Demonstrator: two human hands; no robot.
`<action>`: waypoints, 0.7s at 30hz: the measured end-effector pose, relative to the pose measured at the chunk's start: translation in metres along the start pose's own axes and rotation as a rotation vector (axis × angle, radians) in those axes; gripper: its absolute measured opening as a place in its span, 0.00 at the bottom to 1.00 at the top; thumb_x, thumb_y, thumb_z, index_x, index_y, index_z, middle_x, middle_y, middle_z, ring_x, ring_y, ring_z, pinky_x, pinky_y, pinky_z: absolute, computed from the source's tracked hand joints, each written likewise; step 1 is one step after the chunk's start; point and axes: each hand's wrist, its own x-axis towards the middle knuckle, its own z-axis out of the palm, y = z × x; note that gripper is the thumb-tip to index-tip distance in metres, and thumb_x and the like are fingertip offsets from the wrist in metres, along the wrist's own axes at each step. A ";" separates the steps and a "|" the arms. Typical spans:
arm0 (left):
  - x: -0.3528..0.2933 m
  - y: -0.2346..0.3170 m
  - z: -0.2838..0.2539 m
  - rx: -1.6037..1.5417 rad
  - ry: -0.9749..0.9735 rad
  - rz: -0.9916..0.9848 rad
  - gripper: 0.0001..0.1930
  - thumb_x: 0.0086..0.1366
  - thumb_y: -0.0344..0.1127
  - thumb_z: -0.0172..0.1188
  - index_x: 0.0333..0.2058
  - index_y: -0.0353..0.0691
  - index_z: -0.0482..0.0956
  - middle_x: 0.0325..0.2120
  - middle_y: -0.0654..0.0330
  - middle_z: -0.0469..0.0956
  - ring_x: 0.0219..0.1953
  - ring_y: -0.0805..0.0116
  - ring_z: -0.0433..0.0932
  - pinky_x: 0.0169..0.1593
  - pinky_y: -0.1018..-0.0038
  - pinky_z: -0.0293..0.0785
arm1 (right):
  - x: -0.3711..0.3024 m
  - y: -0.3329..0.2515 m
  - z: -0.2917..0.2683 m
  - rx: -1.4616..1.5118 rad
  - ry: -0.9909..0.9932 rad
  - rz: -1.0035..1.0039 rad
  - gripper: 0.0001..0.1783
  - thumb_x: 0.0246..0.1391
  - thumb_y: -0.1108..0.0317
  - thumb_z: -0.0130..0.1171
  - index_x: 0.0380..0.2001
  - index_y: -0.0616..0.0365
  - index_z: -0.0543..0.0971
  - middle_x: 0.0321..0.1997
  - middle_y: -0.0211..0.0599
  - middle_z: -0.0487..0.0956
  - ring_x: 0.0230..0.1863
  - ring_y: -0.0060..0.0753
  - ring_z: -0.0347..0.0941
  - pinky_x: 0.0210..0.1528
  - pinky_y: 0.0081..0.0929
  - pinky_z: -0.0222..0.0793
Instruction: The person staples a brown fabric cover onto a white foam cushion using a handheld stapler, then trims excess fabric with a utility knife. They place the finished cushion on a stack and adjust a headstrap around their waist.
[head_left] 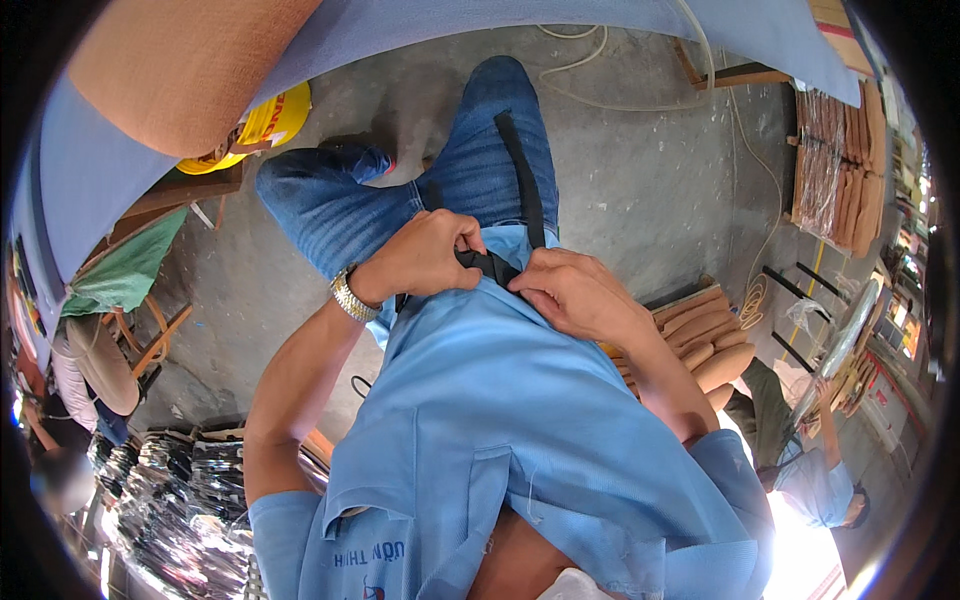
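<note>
At my waist, both hands are closed on a black strap that goes round the front of my light blue shirt. My left hand, with a metal watch on its wrist, pinches the strap from the left. From the other side, the fingers of my right hand press together on it. A loose end of the strap lies along the thigh of my blue jeans. Whether a buckle sits between the fingers is hidden.
A blue cloth-covered surface spans the far edge, bearing an orange-brown padded piece. A yellow bucket stands left. Stacked brown pieces are at right, and more lie beside me. Another person works at lower right.
</note>
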 end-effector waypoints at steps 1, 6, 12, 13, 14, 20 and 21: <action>0.001 0.000 -0.002 -0.046 -0.030 -0.030 0.16 0.48 0.33 0.74 0.34 0.30 0.85 0.30 0.53 0.86 0.33 0.67 0.83 0.40 0.70 0.77 | 0.001 -0.005 0.001 -0.008 -0.011 0.021 0.10 0.60 0.70 0.58 0.40 0.56 0.87 0.37 0.42 0.81 0.41 0.50 0.80 0.45 0.44 0.77; 0.001 -0.006 -0.002 -0.187 -0.070 0.006 0.14 0.50 0.33 0.75 0.34 0.31 0.86 0.29 0.60 0.85 0.35 0.74 0.79 0.44 0.72 0.75 | 0.005 -0.013 0.014 -0.144 0.010 0.020 0.09 0.59 0.70 0.63 0.41 0.53 0.87 0.35 0.39 0.81 0.39 0.48 0.80 0.42 0.44 0.76; 0.002 -0.011 0.001 -0.398 -0.153 -0.027 0.12 0.54 0.33 0.75 0.35 0.35 0.86 0.29 0.67 0.82 0.34 0.78 0.74 0.41 0.76 0.72 | 0.009 -0.016 0.029 -0.193 0.178 0.043 0.07 0.57 0.69 0.65 0.38 0.55 0.80 0.34 0.39 0.81 0.36 0.48 0.81 0.37 0.44 0.77; 0.002 -0.012 0.003 -0.434 -0.155 -0.031 0.12 0.54 0.33 0.75 0.35 0.35 0.86 0.28 0.69 0.81 0.33 0.79 0.73 0.38 0.77 0.71 | 0.011 -0.014 0.030 -0.187 0.206 0.050 0.08 0.57 0.67 0.64 0.38 0.56 0.78 0.33 0.39 0.81 0.36 0.48 0.81 0.36 0.45 0.77; 0.001 -0.009 0.001 -0.469 -0.183 -0.128 0.12 0.54 0.33 0.76 0.36 0.36 0.85 0.27 0.69 0.80 0.31 0.80 0.72 0.34 0.78 0.69 | 0.011 -0.012 0.032 -0.181 0.236 0.059 0.09 0.58 0.66 0.64 0.38 0.56 0.76 0.33 0.39 0.80 0.35 0.48 0.81 0.34 0.45 0.77; -0.001 -0.002 -0.007 -0.600 -0.292 -0.267 0.13 0.57 0.35 0.76 0.38 0.36 0.84 0.27 0.72 0.76 0.21 0.87 0.63 0.20 0.82 0.53 | 0.012 -0.001 0.044 -0.216 0.438 0.033 0.14 0.50 0.70 0.71 0.39 0.54 0.78 0.32 0.34 0.82 0.28 0.38 0.82 0.29 0.37 0.76; -0.002 0.001 -0.008 -0.595 -0.297 -0.257 0.13 0.58 0.34 0.76 0.38 0.36 0.84 0.28 0.71 0.76 0.20 0.87 0.62 0.19 0.82 0.52 | 0.011 0.001 0.046 -0.210 0.480 0.004 0.13 0.49 0.71 0.71 0.38 0.55 0.79 0.32 0.33 0.81 0.27 0.36 0.81 0.28 0.35 0.76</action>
